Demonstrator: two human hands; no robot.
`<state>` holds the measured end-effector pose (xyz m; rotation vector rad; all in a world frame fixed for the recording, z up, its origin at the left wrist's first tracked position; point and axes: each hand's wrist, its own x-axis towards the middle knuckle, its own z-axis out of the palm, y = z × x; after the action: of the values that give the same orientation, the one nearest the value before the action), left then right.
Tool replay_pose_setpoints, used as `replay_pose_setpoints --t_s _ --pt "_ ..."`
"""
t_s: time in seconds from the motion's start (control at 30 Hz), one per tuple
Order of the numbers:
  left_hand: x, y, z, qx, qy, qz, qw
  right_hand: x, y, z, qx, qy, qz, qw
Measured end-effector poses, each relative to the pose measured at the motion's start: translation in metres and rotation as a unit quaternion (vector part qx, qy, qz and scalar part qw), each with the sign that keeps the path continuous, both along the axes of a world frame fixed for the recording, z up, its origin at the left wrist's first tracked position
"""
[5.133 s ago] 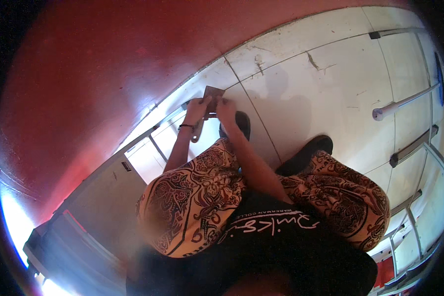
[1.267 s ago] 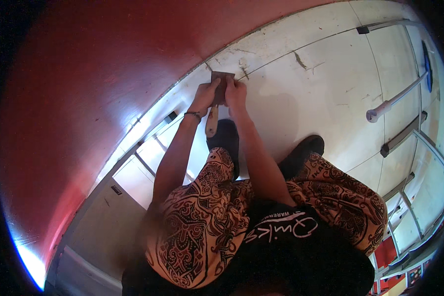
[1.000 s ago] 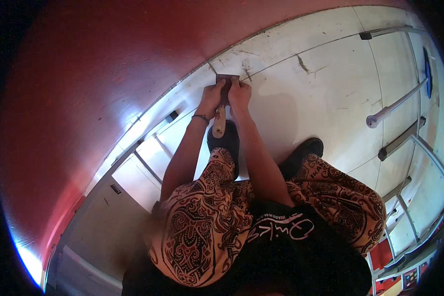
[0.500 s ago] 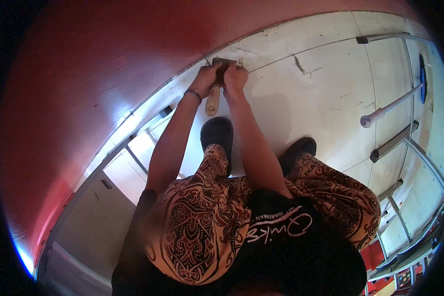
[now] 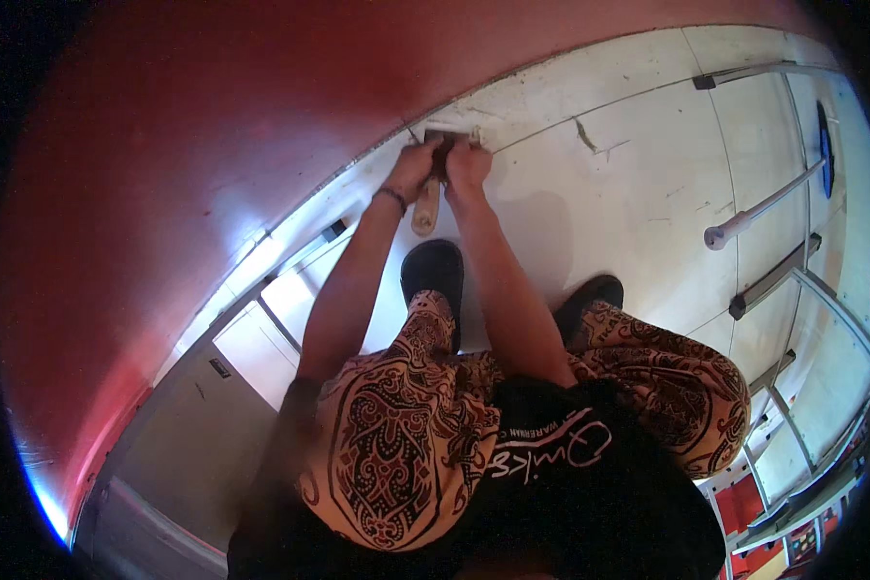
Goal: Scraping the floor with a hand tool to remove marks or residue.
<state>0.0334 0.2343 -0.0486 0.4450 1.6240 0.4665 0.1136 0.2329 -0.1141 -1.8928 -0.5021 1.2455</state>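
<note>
A scraper with a wide blade (image 5: 445, 134) and a pale handle (image 5: 424, 213) is at the joint between the white tiled floor and the red wall. My left hand (image 5: 413, 170) is closed on the left side of the blade, a dark band on its wrist. On the right side my right hand (image 5: 467, 168) grips the same blade, its fingers close to the left ones. The handle points back toward my shoe. A small pale lump (image 5: 476, 134) lies on the floor beside the blade's right corner. My fingertips are partly hidden behind the knuckles.
The red wall (image 5: 213, 126) rises at the far left. Metal rack legs (image 5: 778, 275) with dark feet stand at right, near a long-handled tool (image 5: 744, 224) with a blue head. A grey panel (image 5: 188, 396) is at lower left. My black shoes (image 5: 431, 271) stand behind the scraper.
Both hands and the scraper have come slightly toward me, and the blade's tilt has changed. The whole view has also shifted a little.
</note>
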Motion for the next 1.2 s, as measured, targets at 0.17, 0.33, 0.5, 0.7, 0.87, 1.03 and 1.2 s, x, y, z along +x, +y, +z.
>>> replay_pose_setpoints --t_s 0.17,0.33,0.5,0.7,0.87,1.03,1.2 --pt "0.003 0.009 0.006 -0.001 -0.044 0.024 0.999 0.004 -0.002 -0.006 -0.003 -0.059 0.032 0.998" --pt "0.004 0.004 0.002 -0.001 -0.004 -0.034 0.999 0.003 0.003 -0.016 0.044 0.122 -0.064 0.989" --pt "0.003 0.009 -0.013 -0.064 -0.043 -0.037 0.996 0.012 -0.001 -0.015 -0.007 0.02 -0.03 0.999" --pt "0.009 0.014 -0.021 0.049 -0.022 -0.006 0.999 0.015 0.022 0.005 -0.008 -0.066 0.05 0.997" --pt "-0.006 -0.025 -0.023 0.063 -0.039 -0.017 0.997 0.007 -0.034 0.022 0.03 -0.023 0.009 0.999" --pt "-0.038 -0.076 -0.012 0.135 0.19 -0.194 0.953 -0.029 -0.094 0.029 0.119 0.035 -0.034 0.992" --pt "-0.028 -0.063 0.002 0.15 0.312 -0.253 0.903 -0.023 -0.091 0.034 -0.022 0.082 -0.018 0.996"
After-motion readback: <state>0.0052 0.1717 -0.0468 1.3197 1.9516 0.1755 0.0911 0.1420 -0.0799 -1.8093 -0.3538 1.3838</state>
